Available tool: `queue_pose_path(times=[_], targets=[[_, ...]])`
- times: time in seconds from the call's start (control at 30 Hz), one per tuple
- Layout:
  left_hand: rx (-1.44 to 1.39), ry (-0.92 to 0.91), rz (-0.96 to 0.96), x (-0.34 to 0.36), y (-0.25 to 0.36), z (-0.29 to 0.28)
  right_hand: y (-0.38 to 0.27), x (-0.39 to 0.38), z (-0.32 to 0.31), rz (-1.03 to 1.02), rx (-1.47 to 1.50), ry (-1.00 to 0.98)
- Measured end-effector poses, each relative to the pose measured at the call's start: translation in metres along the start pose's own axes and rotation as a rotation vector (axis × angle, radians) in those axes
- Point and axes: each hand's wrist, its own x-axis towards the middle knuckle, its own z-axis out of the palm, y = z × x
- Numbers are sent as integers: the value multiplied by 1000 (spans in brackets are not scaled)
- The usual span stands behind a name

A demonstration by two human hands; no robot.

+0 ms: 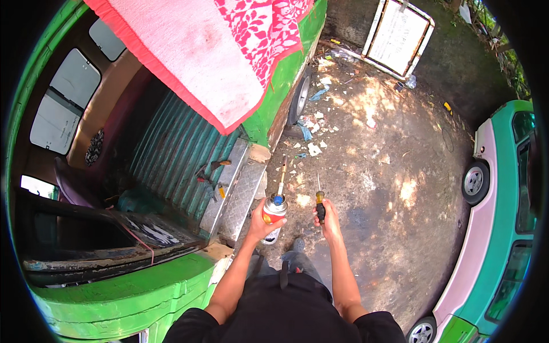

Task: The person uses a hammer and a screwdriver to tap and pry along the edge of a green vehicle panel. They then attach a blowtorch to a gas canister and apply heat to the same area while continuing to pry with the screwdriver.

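My left hand (259,227) is wrapped round the red and silver canister of a gas blowtorch (275,210). The torch stands roughly upright, with a blue part and a long brass-coloured nozzle pointing away from me. To the right of it, my right hand (330,220) grips a screwdriver (320,199) by its yellow and black handle. The thin shaft of the screwdriver points away from me and touches nothing. A gap separates the torch from the screwdriver.
To my left is a green van body with a ribbed floor (171,143) and a metal step (243,197); several hand tools (214,178) lie near it. A pink cloth (194,51) hangs above. Litter (313,148) dots the ground. A green and pink vehicle (492,211) stands right.
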Motion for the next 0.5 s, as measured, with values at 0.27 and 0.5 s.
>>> queue_pose_path(times=[0.27, 0.5], targets=[[19, 100, 25, 38, -4, 36, -54, 16, -15, 20, 10, -39], [-28, 61, 3, 109, 8, 50, -84, 73, -12, 21, -11, -40]])
